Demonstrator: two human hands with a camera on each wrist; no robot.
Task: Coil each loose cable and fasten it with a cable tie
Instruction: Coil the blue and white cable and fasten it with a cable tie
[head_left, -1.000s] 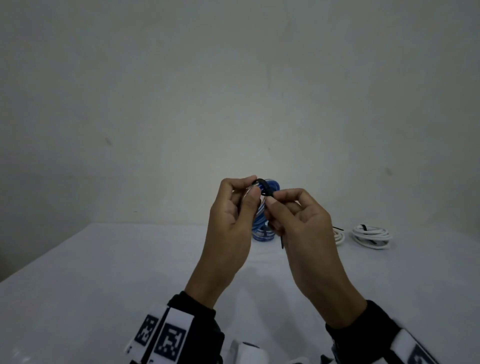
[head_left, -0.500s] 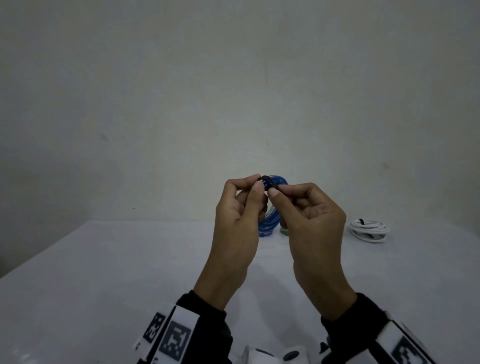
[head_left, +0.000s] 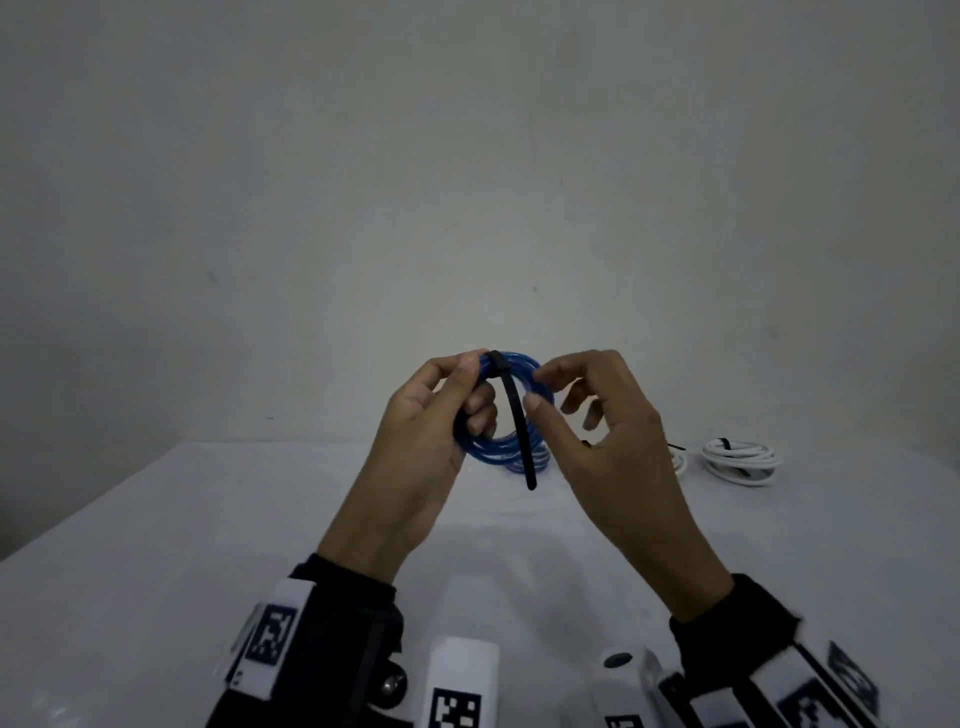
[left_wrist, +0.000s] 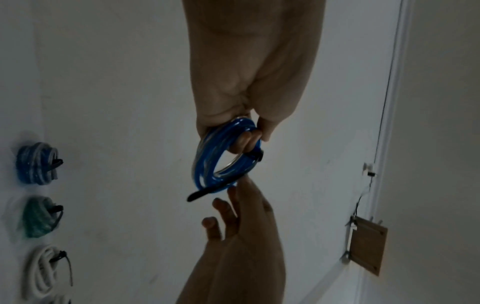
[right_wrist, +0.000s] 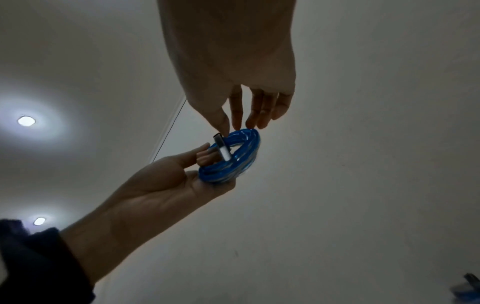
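Head view. My left hand (head_left: 431, 431) grips the coiled translucent blue cable (head_left: 511, 415), thumb on top and fingers curled through the loop, holding it in the air above the white table (head_left: 208, 519). A black plastic cable tie (head_left: 514, 421) is wrapped over the top of the coil, and its free tail hangs straight down across the opening. My right hand (head_left: 608, 441) is relaxed and open, holding nothing; its fingertips sit just beside the coil's right edge. A tied white cable bundle (head_left: 740, 460) lies on the table to the right.

Left wrist view. The fingers of my left hand (left_wrist: 245, 142) pass through the coil (left_wrist: 221, 160); the tie's head (left_wrist: 255, 156) sits just beside them and the tail (left_wrist: 205, 192) sticks out below. My right hand (left_wrist: 233, 236) reaches up from beneath, fingers spread. Three tied bundles, blue (left_wrist: 36, 163), green (left_wrist: 39, 218) and white (left_wrist: 44, 271), lie well apart from the hands.

Right wrist view. My right hand (right_wrist: 239, 82) has its fingertips at the coil's rim (right_wrist: 233, 156), pinching nothing.

Risk, as I judge it: I cannot tell how tightly the tie is cinched. If it is loose, the turns may spring apart once my left hand relaxes; a pull on the tail at an angle could drag the tie along the coil.
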